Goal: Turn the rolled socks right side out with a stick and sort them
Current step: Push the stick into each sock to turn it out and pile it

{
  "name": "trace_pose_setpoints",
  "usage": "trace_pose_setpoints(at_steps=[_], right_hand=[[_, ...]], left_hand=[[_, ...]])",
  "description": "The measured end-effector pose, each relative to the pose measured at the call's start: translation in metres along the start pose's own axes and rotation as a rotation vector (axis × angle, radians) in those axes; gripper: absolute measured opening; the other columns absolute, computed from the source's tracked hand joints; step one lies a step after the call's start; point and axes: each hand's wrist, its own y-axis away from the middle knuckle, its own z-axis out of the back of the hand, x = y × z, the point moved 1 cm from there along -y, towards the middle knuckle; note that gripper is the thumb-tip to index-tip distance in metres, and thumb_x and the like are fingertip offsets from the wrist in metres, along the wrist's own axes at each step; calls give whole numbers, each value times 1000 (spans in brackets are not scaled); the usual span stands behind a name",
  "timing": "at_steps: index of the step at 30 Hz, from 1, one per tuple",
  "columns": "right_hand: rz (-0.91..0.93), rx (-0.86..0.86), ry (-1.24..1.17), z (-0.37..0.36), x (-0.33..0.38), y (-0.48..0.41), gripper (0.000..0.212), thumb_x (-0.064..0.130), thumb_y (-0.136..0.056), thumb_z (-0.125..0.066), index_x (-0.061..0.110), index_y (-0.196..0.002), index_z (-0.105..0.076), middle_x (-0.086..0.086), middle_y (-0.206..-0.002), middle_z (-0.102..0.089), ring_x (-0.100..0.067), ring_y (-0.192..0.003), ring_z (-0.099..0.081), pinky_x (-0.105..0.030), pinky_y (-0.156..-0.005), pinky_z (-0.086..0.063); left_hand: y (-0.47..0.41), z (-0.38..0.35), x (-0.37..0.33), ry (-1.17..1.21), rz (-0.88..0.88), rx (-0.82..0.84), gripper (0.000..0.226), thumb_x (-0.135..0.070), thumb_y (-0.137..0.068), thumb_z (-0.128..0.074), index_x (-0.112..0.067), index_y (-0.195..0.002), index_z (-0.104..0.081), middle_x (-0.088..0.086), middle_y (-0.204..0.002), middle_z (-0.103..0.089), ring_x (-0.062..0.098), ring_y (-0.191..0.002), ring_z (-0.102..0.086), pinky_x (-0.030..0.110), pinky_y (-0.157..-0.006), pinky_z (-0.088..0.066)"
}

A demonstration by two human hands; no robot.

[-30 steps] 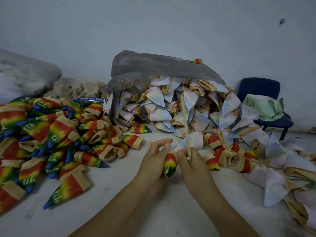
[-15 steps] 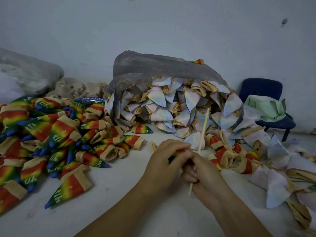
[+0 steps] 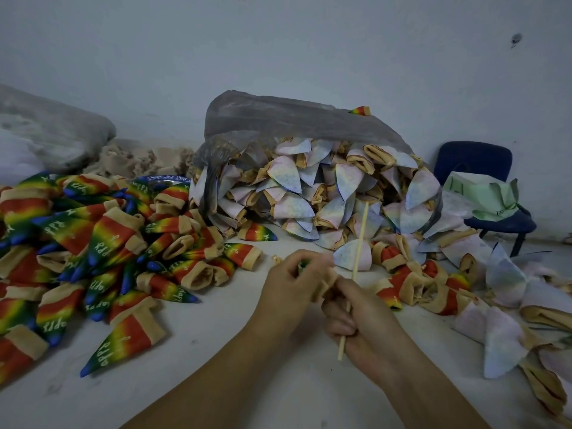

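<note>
My left hand [image 3: 294,280] grips a small rolled rainbow sock [image 3: 301,264]; only a sliver of green shows between the fingers. Its tan cuff [image 3: 325,286] sits between both hands. My right hand [image 3: 356,317] holds a thin wooden stick [image 3: 360,236] that runs up through its fist and leans right; the stick's lower end pokes out below the palm. A heap of rainbow socks [image 3: 93,249] lies at the left. Pale inside-out socks [image 3: 309,193] spill from a grey plastic bag [image 3: 278,119] in the middle.
More pale and red-tan socks [image 3: 433,283] are scattered at the right on the white floor [image 3: 216,366]. A blue chair [image 3: 483,187] with green cloth stands by the wall at the far right. A grey sack [image 3: 46,131] and tan fabric lie at the back left.
The hands came together and the left closed over the rainbow sock, hiding most of it. The stick slid down through the right fist and tilted to the right.
</note>
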Motion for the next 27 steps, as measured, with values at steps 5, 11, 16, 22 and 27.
trace_pose_setpoints(at_steps=[5, 11, 16, 22, 27], right_hand=[[367, -138, 945, 9, 5, 9, 50, 71, -79, -32, 24, -76, -50, 14, -53, -42, 0, -46, -38, -19, -52, -30], [483, 9, 1545, 20, 15, 12, 49, 57, -91, -29, 21, -84, -61, 8, -69, -60, -5, -68, -53, -23, -53, -34], [542, -54, 1749, 23, 22, 13, 43, 54, -94, -33, 23, -76, -56, 0, -66, -55, -10, -61, -52, -31, -56, -39], [569, -119, 1873, 13, 13, 13, 39, 52, -98, -24, 28, -82, -51, 6, -76, -54, -9, -71, -53, -29, -65, -43], [585, -123, 1901, 11, 10, 14, 36, 52, -98, -20, 30, -78, -41, 7, -74, -48, -10, -73, -54, -29, -68, -45]], left_hand=[[-17, 23, 6, 899, 482, -277, 68, -71, -64, -64, -6, -83, -70, 7, -80, -71, 13, -68, -70, 25, -57, -57], [-24, 44, 9, 1343, 503, -327, 57, -58, -85, -63, -1, -96, -65, 18, -97, -74, 25, -79, -75, 33, -59, -61], [-27, 49, 14, 1324, 505, -351, 58, -59, -87, -59, -4, -105, -66, 15, -94, -75, 23, -75, -75, 33, -58, -60], [-21, 33, 19, 1086, 489, -194, 32, -38, -78, -72, -8, -84, -63, 4, -71, -60, 12, -61, -56, 25, -59, -52], [-18, 27, 20, 1077, 530, -149, 22, -22, -74, -74, -5, -86, -66, 10, -81, -72, 15, -63, -68, 27, -59, -58]])
